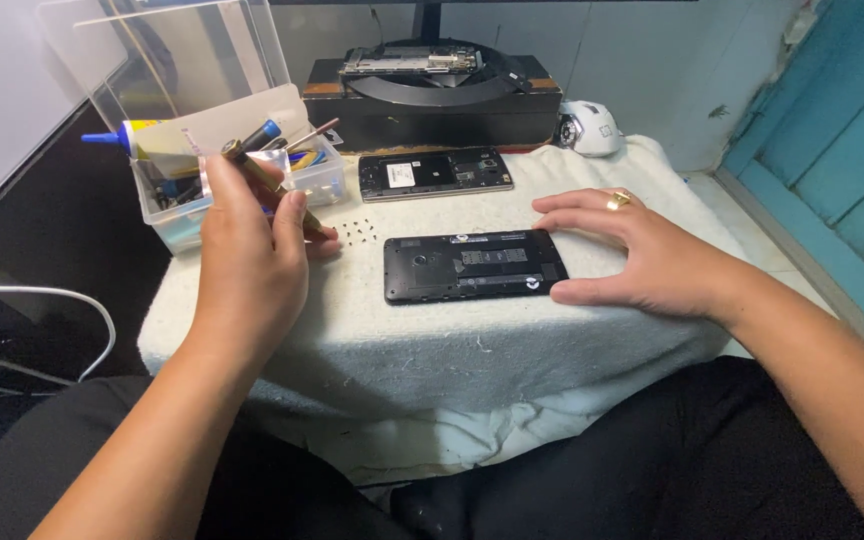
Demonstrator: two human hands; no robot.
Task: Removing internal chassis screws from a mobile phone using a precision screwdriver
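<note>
My left hand (250, 262) is closed around a small brass-handled screwdriver (264, 184), its tip pointing down toward a cluster of several tiny screws (355, 233) on the white towel (432, 345). My right hand (642, 258), with a gold ring on one finger, rests flat on the towel and touches the right end of a black opened phone body (472, 266) lying in the middle. A second opened phone part (435, 173) with exposed circuitry lies farther back.
A clear plastic box (182, 215) with tools and a glue tube with a blue nozzle stands at the back left, its lid raised. A black box (432, 100) carrying a disassembled device sits at the back, a white mouse (592, 128) to its right. Cables hang at the left.
</note>
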